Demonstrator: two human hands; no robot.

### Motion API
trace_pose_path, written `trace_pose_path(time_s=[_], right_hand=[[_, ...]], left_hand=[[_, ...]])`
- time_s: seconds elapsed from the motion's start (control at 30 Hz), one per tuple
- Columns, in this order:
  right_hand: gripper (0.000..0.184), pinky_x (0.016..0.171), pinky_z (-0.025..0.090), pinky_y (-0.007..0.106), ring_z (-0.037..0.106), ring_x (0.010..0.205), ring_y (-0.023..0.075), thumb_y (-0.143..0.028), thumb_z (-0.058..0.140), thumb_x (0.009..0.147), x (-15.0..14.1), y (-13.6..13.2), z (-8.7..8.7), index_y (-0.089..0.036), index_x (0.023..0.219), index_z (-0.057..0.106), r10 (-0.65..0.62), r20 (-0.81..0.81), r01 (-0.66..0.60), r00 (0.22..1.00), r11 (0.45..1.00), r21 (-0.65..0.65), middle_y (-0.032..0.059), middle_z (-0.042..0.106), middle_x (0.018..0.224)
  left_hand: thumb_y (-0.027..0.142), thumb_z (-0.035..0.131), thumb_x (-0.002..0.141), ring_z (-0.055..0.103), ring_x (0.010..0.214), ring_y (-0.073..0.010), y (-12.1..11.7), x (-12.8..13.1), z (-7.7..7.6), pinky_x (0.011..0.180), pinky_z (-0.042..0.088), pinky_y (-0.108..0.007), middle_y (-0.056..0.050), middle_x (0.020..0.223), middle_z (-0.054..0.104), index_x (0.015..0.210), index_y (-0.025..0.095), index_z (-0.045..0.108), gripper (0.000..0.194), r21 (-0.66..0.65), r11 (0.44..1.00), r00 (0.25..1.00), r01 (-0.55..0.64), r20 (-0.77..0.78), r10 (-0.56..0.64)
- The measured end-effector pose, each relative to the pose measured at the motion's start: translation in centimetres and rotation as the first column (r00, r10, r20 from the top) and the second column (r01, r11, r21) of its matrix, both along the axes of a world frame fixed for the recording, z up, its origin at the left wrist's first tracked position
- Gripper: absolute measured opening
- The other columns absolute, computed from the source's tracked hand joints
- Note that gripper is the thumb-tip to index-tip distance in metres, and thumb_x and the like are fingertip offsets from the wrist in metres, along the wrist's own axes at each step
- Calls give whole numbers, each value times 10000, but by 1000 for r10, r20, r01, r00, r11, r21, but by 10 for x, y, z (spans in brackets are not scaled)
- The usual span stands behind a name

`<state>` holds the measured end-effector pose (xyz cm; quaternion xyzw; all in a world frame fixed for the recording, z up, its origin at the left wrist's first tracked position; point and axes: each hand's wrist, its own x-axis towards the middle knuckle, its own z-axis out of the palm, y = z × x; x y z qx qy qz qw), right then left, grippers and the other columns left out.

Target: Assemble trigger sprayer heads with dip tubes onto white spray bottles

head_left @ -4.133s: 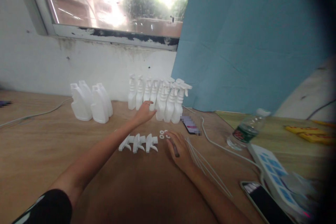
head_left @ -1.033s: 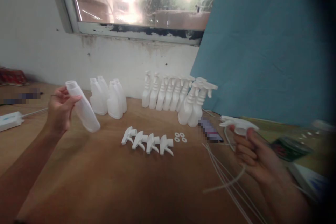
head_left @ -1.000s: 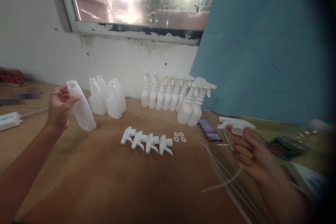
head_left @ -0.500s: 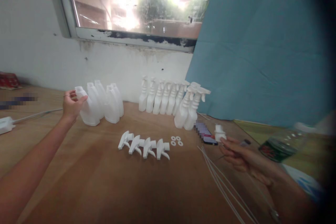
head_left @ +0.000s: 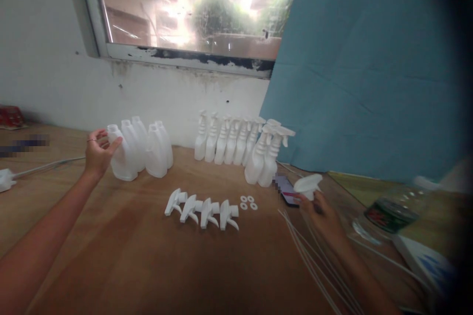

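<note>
At the left, my left hand (head_left: 98, 155) is closed on an uncapped translucent white bottle (head_left: 124, 162), thumb across its shoulder just below the neck. More uncapped bottles (head_left: 157, 155) stand close beside it. My right hand (head_left: 323, 211) grips a white trigger sprayer head (head_left: 308, 184) above the phone, at the right. Several loose sprayer heads (head_left: 209, 212) lie in a row mid-table, with small white ring gaskets (head_left: 244, 199) to their right. Behind them, bottles fitted with sprayers (head_left: 231, 142) stand lined up near the wall.
Thin white tubes (head_left: 303, 251) run toward the front edge under my right forearm. A phone (head_left: 286, 189) lies near the fitted bottles. A clear drink bottle (head_left: 391, 211) and a white-and-blue box (head_left: 424, 261) sit at the right. A blue cloth (head_left: 362, 69) hangs behind.
My right hand has turned the sprayer head, so its broad top now faces up, and its wrist has swung round. My left hand stays at the same bottle.
</note>
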<state>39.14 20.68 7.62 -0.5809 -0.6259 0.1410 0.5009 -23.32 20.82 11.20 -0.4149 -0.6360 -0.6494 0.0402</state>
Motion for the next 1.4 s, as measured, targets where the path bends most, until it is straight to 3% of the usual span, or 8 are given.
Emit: trace_pose_path(time_s=[0.23, 0.4, 0.5, 0.63, 0.87, 1.0, 1.2, 1.4], right_hand=[[347, 750, 519, 359, 668, 861, 268, -527, 517, 866, -4, 1, -1, -221, 1007, 601, -32, 177, 9, 984, 992, 127, 90, 701, 952], [369, 711, 524, 302, 672, 808, 221, -418, 545, 875, -52, -20, 11, -179, 1152, 590, 146, 175, -166, 974, 981, 102, 80, 706, 965], [348, 726, 531, 285, 672, 844, 217, -381, 560, 879, -89, -42, 15, -161, 1146, 596, 308, 152, -323, 939, 942, 89, 80, 704, 944], [315, 694, 539, 257, 681, 814, 195, -321, 570, 896, -124, -73, 3, -176, 1175, 592, 462, 166, -475, 871, 879, 46, 80, 710, 978], [370, 680, 558, 279, 705, 744, 205, -225, 663, 820, -142, -95, -27, -208, 1182, 587, 566, 455, -700, 687, 683, 208, 83, 735, 925], [356, 714, 566, 297, 713, 816, 227, -310, 654, 851, -145, -96, -30, -219, 1184, 566, 598, 451, -725, 663, 662, 188, 94, 727, 961], [401, 755, 552, 258, 701, 871, 210, -485, 555, 905, -140, -96, -32, -249, 1230, 554, 678, 364, -763, 639, 620, 183, 77, 710, 1012], [452, 699, 525, 301, 636, 827, 220, -577, 463, 912, -141, -102, -43, -231, 1184, 565, 584, 25, -566, 811, 774, 284, 85, 633, 970]], left_hand=[[226, 556, 909, 417, 1175, -182, -33, 42, 9, 1082, 306, -385, -163, 1298, 406, 1277, 13, 357, 470, 216, 975, 987, -47, -142, 79], [352, 589, 873, 595, 818, -152, -51, 144, -15, 811, 497, -292, -28, 866, 596, 953, 140, 550, 230, 81, 942, 923, 326, -241, -299], [393, 507, 932, 552, 584, -102, -73, 224, -49, 561, 479, -217, 34, 684, 536, 955, 184, 499, 211, -43, 592, 593, 805, 117, -797], [441, 587, 883, 489, 446, -49, -104, 290, -87, 365, 377, -158, 36, 797, 520, 1057, 221, 432, 320, 172, 263, 148, 949, 494, -857], [472, 709, 783, 587, 491, -100, -115, 289, -94, 388, 465, -182, -36, 878, 627, 1121, 215, 422, 513, 213, 108, -33, 971, 570, -821], [376, 707, 810, 590, 493, -102, -113, 287, -94, 444, 501, -199, -31, 778, 647, 1030, 172, 504, 362, 174, 90, -36, 981, 609, -792], [345, 702, 795, 682, 596, -217, -111, 290, -106, 448, 540, -279, -68, 801, 681, 1085, 180, 447, 420, 360, -37, -278, 932, 647, -710], [364, 552, 804, 633, 503, -211, -104, 285, -101, 384, 481, -261, -51, 672, 642, 998, 178, 432, 295, 522, -17, -433, 853, 688, -583]])
